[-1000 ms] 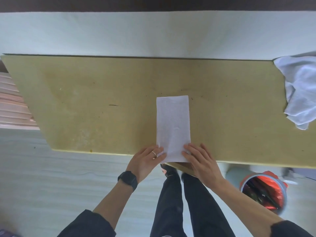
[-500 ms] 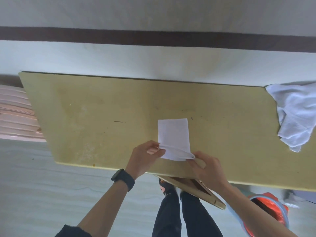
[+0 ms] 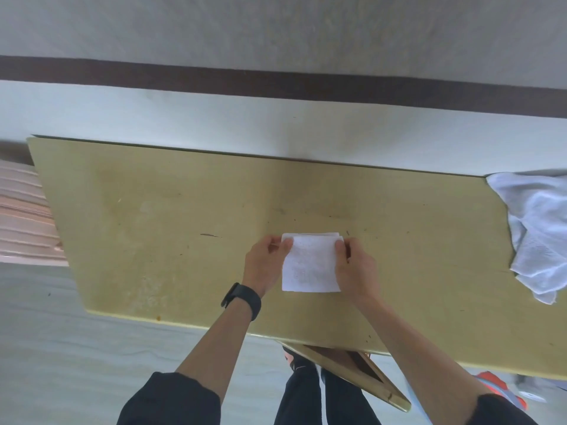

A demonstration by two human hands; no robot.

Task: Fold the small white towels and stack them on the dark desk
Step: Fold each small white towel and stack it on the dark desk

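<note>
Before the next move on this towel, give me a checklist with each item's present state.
1. Left hand grip on the folded towel, far-left corner: ok.
2. Right hand grip on its far-right corner: ok.
3. Far edges aligned: not ok, a lower layer peeks out past the top layer.
4. Towel body lying flat on the desk: ok.
5. Stack to place it on: cannot tell, none in view.
6. More towels waiting: ok, crumpled pile at the desk's right end.
</note>
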